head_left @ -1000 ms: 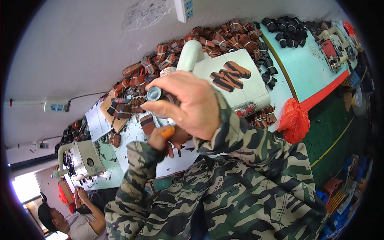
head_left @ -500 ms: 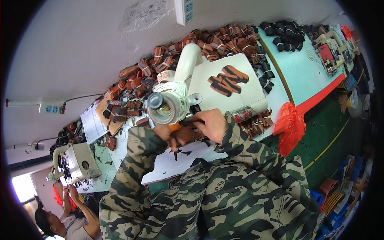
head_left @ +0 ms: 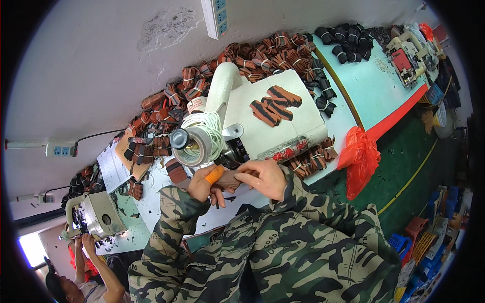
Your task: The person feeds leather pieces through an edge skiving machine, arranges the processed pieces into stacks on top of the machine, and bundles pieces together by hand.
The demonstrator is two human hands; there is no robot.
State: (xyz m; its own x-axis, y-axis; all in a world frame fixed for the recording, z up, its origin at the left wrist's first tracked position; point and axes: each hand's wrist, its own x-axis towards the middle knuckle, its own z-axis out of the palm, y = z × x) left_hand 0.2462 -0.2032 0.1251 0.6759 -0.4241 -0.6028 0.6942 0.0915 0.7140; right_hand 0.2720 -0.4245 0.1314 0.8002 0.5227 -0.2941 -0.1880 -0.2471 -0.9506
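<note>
My left hand [head_left: 204,185], with an orange finger cover on one finger, is closed round a brown leather-like piece [head_left: 227,179]. From the other side my right hand [head_left: 265,178] pinches the same piece between thumb and fingers. Both hands are just in front of the working head of a cream bench machine [head_left: 283,134]. A spool of white cord [head_left: 214,134] hangs at the machine's top left, above my left hand. On the machine's flat top lie several brown-and-black strips [head_left: 275,106]. A brown stack [head_left: 176,170] rests on the table left of my left hand.
Tied brown bundles [head_left: 262,58] are heaped along the wall, with black bundles [head_left: 348,43] at far right. A red plastic bag [head_left: 359,161] hangs off the table's right side. At lower left a person [head_left: 96,272] works at another machine [head_left: 98,214]. Crates [head_left: 419,232] stand lower right.
My view has shifted, so the machine appears further left. The brown piece and the orange finger cover now show more plainly between my hands, which still hold the piece.
</note>
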